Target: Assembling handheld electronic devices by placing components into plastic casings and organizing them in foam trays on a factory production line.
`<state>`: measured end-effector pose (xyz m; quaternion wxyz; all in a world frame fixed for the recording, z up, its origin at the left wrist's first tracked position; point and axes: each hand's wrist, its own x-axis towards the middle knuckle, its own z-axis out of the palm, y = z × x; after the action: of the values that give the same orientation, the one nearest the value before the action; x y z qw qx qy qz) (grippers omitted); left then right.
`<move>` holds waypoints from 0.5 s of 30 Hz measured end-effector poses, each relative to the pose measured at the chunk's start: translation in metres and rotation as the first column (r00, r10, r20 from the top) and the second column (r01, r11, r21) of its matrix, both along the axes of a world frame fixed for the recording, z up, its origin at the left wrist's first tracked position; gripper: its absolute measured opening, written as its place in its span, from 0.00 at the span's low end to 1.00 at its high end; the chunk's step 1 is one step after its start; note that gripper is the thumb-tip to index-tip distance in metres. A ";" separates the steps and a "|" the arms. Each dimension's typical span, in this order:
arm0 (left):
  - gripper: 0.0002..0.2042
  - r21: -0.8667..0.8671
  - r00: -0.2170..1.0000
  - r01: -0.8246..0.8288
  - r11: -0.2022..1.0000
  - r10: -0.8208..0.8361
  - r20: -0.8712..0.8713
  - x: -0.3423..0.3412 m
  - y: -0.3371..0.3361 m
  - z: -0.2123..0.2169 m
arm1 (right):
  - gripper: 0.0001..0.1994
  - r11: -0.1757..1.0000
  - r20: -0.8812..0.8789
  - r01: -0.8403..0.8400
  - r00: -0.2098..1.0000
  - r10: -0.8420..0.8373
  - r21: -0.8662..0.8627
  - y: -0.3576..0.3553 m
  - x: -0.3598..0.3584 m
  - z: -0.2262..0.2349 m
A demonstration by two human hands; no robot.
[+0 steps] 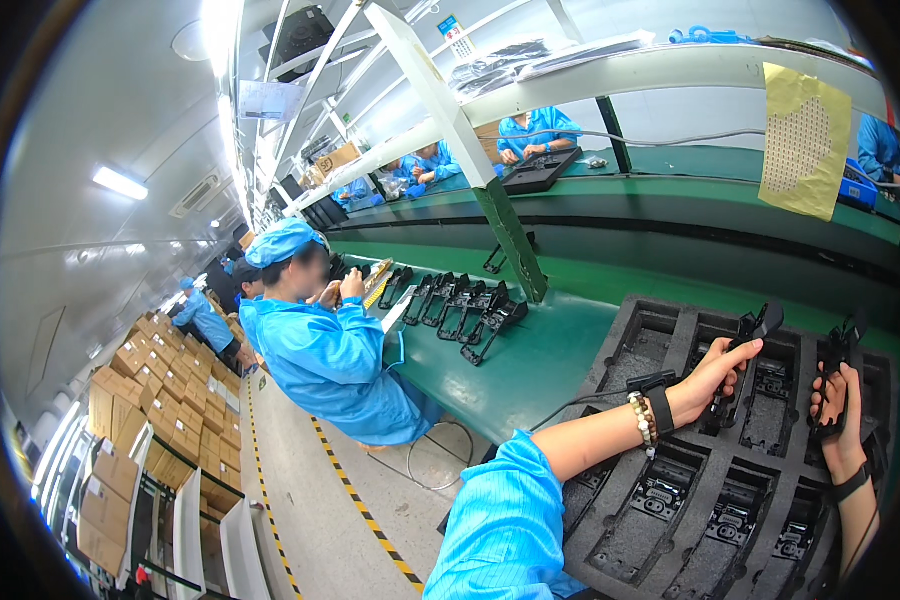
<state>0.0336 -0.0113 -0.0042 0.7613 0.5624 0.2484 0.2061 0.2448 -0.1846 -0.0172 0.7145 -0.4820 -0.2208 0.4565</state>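
Long green conveyor surface [530, 370] running from the near right toward the far left, under a white metal shelf frame [440, 95]. At its near right end lies a black moulded foam tray [620, 375] with rows of rectangular compartments; several near compartments each hold a black plastic part [732, 522]. Beside the left edge of the surface sits a person in a blue smock and blue cap [330, 365], hands raised at the surface edge. A row of black clip-shaped parts [460, 305] lies on the surface between that person and the tray. A yellow perforated sheet [805, 140] hangs from the shelf edge above the tray.

Left hand [715, 385], with a beaded bracelet and a black wrist strap, closed around an elongated black plastic part [755, 330] held upright over the tray's far-middle compartments. Right hand [838, 410], fingers wrapped around a second black plastic part [842, 355], upright over the tray's far right compartments.
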 end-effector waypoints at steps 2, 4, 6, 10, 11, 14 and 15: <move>0.27 0.003 1.000 0.000 1.000 0.000 0.002 0.000 0.000 0.000 | 0.26 1.000 0.003 0.001 1.000 -0.001 -0.002 0.000 0.000 0.000; 0.27 0.004 1.000 0.014 1.000 -0.014 -0.002 0.000 0.001 0.000 | 0.25 1.000 0.012 0.012 1.000 -0.012 0.010 -0.001 -0.003 0.001; 0.26 0.007 1.000 0.012 1.000 -0.012 0.000 0.000 0.001 0.000 | 0.25 1.000 0.007 0.014 1.000 -0.014 0.011 -0.001 -0.006 0.004; 0.26 0.005 1.000 0.007 1.000 -0.007 0.002 -0.001 0.000 0.002 | 0.25 1.000 0.002 0.010 1.000 -0.010 0.015 -0.001 -0.004 0.004; 0.26 0.005 1.000 0.007 1.000 -0.007 0.002 0.000 0.000 0.002 | 0.25 1.000 0.002 0.010 1.000 -0.010 0.016 -0.001 -0.004 0.004; 0.26 0.000 1.000 0.005 1.000 -0.005 -0.003 -0.001 0.000 0.002 | 0.25 1.000 -0.003 0.004 1.000 -0.004 0.016 0.000 -0.004 0.004; 0.26 0.003 1.000 0.007 1.000 -0.007 0.001 -0.001 0.000 0.001 | 0.25 1.000 -0.004 0.003 1.000 -0.003 0.014 0.000 -0.003 0.003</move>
<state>0.0330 -0.0110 -0.0030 0.7613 0.5643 0.2456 0.2042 0.2418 -0.1850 -0.0144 0.7188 -0.4766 -0.2219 0.4550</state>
